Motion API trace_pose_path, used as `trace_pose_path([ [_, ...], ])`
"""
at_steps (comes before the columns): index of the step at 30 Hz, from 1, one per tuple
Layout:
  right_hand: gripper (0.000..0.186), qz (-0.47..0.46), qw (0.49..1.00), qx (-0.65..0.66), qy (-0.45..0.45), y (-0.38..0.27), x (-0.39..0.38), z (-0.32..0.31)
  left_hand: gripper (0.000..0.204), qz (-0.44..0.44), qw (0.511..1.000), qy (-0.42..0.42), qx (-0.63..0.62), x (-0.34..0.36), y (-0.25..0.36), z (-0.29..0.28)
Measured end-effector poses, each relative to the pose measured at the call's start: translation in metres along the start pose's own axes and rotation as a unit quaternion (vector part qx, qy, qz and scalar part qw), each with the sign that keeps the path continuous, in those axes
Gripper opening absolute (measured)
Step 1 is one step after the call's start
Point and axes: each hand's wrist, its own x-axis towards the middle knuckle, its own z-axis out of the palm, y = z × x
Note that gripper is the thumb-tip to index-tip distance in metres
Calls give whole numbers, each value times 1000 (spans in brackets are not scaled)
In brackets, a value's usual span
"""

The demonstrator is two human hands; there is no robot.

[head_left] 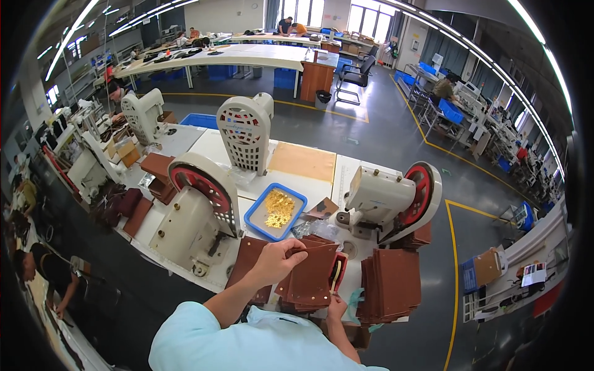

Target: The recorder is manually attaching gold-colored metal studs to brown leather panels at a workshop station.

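My left hand [279, 262] is closed on the upper left edge of a reddish-brown leather panel [312, 275], fingers curled over it. Small gold metal studs show near the panel's corners, and more panels lie beneath it. By the panel's lower right corner is my right hand [336, 309], its fingers drawn together; what they pinch is too small to make out. Just above that hand, a cream-handled tool [336, 274] rests in a red holder beside the panel. Beyond my hands, a blue tray [249, 217] contains a heap of small gold metal pieces [279, 208].
White machines with red wheels flank me, one at left [192, 229] and one at right [380, 195]; another machine [243, 133] stands behind the tray. A tall pile of brown leather panels [388, 285] sits at right. Clear plastic bags [322, 231] lie by the tray. Other people work farther off.
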Motion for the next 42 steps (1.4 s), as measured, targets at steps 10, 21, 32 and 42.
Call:
trace_pose_path([
  [10, 19, -3, 999, -51, 20, 9, 3, 1, 21, 19, 999, 46, 22, -2, 5, -1],
  [21, 20, -130, 981, -139, 40, 13, 7, -4, 24, 38, 998, 54, 13, 0, -3, 1],
  [32, 16, -179, 957, -227, 37, 16, 13, -13, 20, 43, 998, 41, 5, 3, -6, 2],
  [42, 14, -182, 951, -245, 53, 7, 7, -7, 21, 46, 998, 54, -3, -1, -6, 1],
])
